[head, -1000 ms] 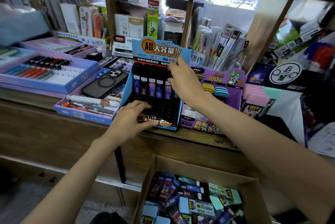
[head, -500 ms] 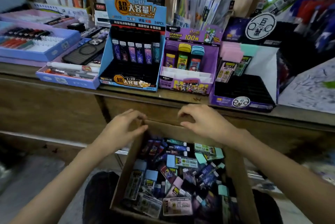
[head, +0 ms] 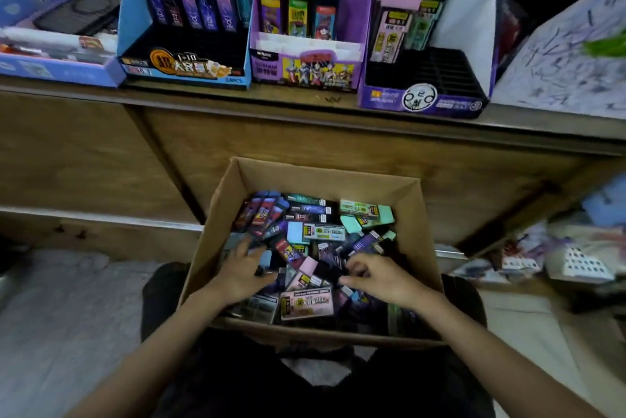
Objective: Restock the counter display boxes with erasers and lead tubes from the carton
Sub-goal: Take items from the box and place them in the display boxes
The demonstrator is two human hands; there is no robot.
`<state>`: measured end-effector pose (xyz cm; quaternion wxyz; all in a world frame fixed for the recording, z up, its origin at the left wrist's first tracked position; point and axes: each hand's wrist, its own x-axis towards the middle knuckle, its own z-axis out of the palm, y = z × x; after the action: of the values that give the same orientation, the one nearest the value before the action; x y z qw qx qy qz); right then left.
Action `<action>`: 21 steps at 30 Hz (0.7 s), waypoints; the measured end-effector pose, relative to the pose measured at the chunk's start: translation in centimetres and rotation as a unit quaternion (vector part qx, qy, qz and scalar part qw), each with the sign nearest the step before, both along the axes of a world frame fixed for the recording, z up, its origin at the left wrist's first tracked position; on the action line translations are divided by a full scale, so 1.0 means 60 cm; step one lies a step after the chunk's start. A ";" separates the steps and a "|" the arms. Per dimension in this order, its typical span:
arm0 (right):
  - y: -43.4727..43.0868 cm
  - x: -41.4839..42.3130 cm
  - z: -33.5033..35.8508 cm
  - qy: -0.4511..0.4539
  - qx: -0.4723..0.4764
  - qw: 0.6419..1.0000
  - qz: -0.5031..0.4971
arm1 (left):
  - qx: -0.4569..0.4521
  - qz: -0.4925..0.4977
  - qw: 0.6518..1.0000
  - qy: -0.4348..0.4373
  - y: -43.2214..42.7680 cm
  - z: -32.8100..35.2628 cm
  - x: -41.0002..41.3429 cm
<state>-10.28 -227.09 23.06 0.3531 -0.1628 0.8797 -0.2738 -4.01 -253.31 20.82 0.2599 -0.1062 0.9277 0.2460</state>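
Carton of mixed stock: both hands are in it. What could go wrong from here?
1. Erasers and lead tubes lie jumbled in the carton. The left hand or right hand may grab look-alike dark packs meant for another display box.
2. The right display box stands near the front edge of the counter. Pushing stock into its slots might nudge it off.
3. Both hands work at the carton's near side, so it might tip toward the person.

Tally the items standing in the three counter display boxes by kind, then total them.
Slim dark tubes, blue box: 6
Coloured-cap cases, middle purple box: 3
Sleeved erasers, right purple box: 2
Total: 11
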 end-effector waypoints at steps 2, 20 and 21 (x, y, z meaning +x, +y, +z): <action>-0.011 0.012 -0.016 -0.001 -0.021 1.000 -0.016 | 0.012 -0.024 1.000 -0.002 0.000 -0.006 0.005; -0.094 0.012 -0.067 0.026 -0.076 0.994 -0.074 | 0.075 0.077 0.994 0.018 -0.036 -0.027 0.000; -0.095 0.011 -0.068 0.029 -0.077 0.994 -0.074 | 0.081 0.081 0.993 0.030 -0.037 -0.027 0.001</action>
<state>-9.64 -232.79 18.95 0.2927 -0.1317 0.8755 -0.3611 -3.95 -255.50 19.19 0.2189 -0.1523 0.9004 0.3437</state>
